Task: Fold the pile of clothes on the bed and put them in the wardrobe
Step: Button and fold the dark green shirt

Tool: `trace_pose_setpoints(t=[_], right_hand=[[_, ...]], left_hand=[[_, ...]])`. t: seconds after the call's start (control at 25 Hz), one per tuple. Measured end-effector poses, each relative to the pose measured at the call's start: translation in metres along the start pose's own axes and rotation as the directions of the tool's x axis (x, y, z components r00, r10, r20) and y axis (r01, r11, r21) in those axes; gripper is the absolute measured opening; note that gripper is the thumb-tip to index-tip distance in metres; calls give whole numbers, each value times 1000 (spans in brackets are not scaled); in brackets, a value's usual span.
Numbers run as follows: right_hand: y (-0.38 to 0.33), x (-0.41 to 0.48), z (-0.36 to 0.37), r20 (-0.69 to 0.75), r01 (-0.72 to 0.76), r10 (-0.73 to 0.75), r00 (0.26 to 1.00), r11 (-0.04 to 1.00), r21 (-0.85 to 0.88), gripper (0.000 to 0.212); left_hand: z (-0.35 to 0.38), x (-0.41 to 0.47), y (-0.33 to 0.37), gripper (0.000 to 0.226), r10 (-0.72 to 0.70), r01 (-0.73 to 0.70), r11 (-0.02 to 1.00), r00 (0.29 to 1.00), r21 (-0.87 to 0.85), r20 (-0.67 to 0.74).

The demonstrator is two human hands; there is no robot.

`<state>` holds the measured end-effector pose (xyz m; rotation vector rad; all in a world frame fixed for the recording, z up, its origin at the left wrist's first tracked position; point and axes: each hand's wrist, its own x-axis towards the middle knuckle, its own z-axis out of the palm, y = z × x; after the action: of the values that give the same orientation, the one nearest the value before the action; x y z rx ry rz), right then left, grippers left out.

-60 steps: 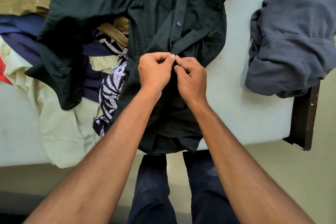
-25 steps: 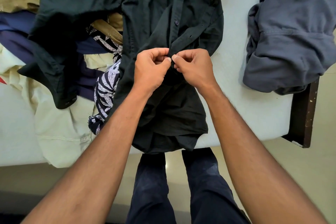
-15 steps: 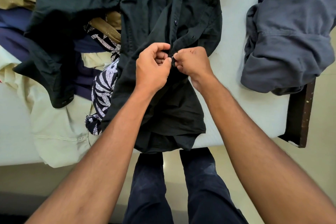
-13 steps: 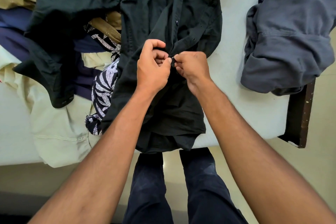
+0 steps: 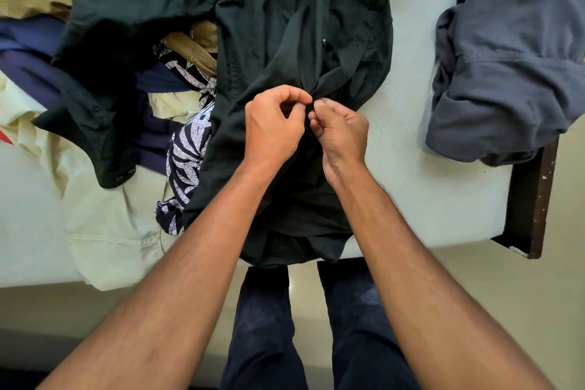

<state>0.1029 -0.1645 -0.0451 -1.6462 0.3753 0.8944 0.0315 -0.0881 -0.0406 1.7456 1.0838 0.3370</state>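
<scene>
Two front edges of the dark green button-up shirt (image 5: 278, 25) meeting, we see the left hand (image 5: 273, 127) pinching one, right hand (image 5: 342, 133) pinching the other, white bed (image 5: 411, 184) beneath.

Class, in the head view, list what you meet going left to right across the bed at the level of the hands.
Cream garment → patterned cloth → left hand → right hand, both pinching the black shirt → grey garment.
</scene>
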Motion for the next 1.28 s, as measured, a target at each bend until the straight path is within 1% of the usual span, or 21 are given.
trace_pose_setpoints(t=[0.16, 0.24, 0.32, 0.4, 0.48, 0.6, 0.68, 0.76, 0.84, 0.88, 0.92, 1.0, 1.08, 1.16, 1.2, 1.24, 1.28], right_hand=[[4, 0, 5, -40, 89, -94, 995, 989, -121, 12], [4, -1, 7, -32, 122, -129, 991, 980, -159, 13], [3, -2, 7, -34, 129, -137, 990, 975, -180, 18], [3, -2, 6, -34, 80, -86, 996, 985, -150, 22], [1, -2, 4, -10, -15, 14, 1000, 998, -60, 22], [-5, 1, -2, 66, -157, 152, 986, 985, 77, 11], [-7, 3, -9, 141, -166, 155, 978, 983, 74, 8], [-11, 4, -13, 200, -121, 111, 973, 992, 35, 7], [-15, 2, -12, 214, -98, 98, 972, 995, -8, 7], [-17, 2, -10, 205, -128, 125, 971, 992, -1, 9], [-19, 2, -8, 195, -193, 182, 964, 981, 37, 12], [-23, 1, -4, 210, -357, 320, 924, 918, 171, 14], [-22, -4, 0, 245, -458, 398, 884, 841, 289, 13], [-16, -10, 5, 261, -479, 406, 876, 799, 363, 11], [-14, -12, 6, 260, -473, 398, 880, 791, 388, 9], [-12, -12, 8, 245, -448, 378, 893, 801, 397, 8], [-11, -11, 9, 215, -402, 343, 914, 834, 377, 7]], left_hand=[[-2, -1, 0, 13, -33, 33, 999, 999, -24, 1], [-3, -2, 1, 9, -57, 57, 997, 998, -49, 1], [-4, -1, -1, 7, -39, 40, 999, 999, -37, 19], [-5, 2, -3, 5, -10, 10, 1000, 998, -1, 57], [-7, 6, -6, 3, -1, -4, 999, 993, 45, 114], [-9, 12, -11, 3, 32, -62, 990, 975, 127, 221], [-12, 14, -13, 4, 47, -84, 987, 965, 136, 256], [-14, 16, -14, 6, 71, -106, 988, 959, 114, 273], [-16, 17, -15, 6, 90, -124, 988, 952, 96, 294], [-18, 18, -16, 5, 101, -133, 987, 949, 88, 299], [-18, 19, -16, 4, 105, -131, 989, 949, 71, 296], [-19, 21, -18, 3, 80, -87, 996, 956, 12, 284], [-21, 24, -20, 5, 11, 15, 996, 954, -86, 300], [-24, 26, -19, 8, -93, 169, 963, 938, -208, 334], [-25, 27, -18, 10, -137, 221, 949, 931, -225, 337], [-25, 29, -16, 11, -165, 243, 945, 931, -217, 326], [-26, 30, -15, 11, -176, 245, 947, 937, -206, 301]])
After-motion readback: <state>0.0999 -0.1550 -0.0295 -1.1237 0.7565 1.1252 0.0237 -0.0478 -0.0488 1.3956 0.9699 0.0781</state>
